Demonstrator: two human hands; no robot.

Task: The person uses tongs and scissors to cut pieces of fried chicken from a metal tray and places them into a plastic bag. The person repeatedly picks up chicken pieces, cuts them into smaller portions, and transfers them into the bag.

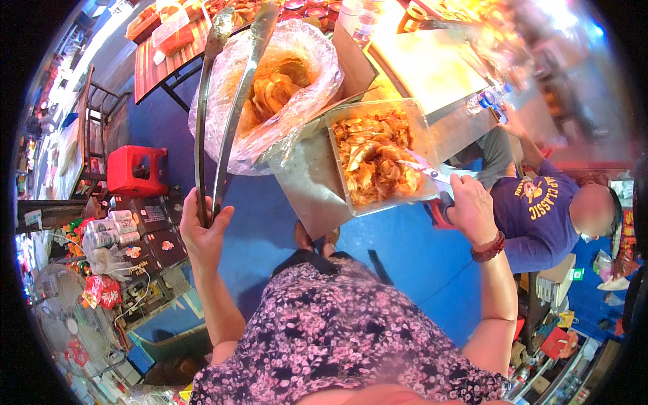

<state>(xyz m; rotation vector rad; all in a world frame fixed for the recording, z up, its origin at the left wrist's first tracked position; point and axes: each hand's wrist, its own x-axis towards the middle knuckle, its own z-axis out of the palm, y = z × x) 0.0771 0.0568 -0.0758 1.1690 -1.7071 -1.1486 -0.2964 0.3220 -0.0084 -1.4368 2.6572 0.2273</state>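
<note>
My left hand (206, 223) grips a pair of long metal tongs (234, 126) by the closed end; their arms stand apart, with food residue on the tips. In my right hand (471, 202) is a pair of scissors (429, 172), its blades spread over the food at the right side of a clear plastic tray. That tray (432, 147) holds reddish, sauce-coated leafy pieces (377, 162), which look like kimchi. Left of it, a large plastic bag (304, 45) lies open around more of the same food (277, 91), in bigger pieces. The tray rests on a metal surface (314, 187).
A seated person in a purple shirt (536, 217) is close on the right, one hand near a plastic bottle (488, 97). A white board (430, 66) lies beyond the tray. To the left are a red plastic stool (136, 171), drink cans (114, 228) and a fan (71, 324).
</note>
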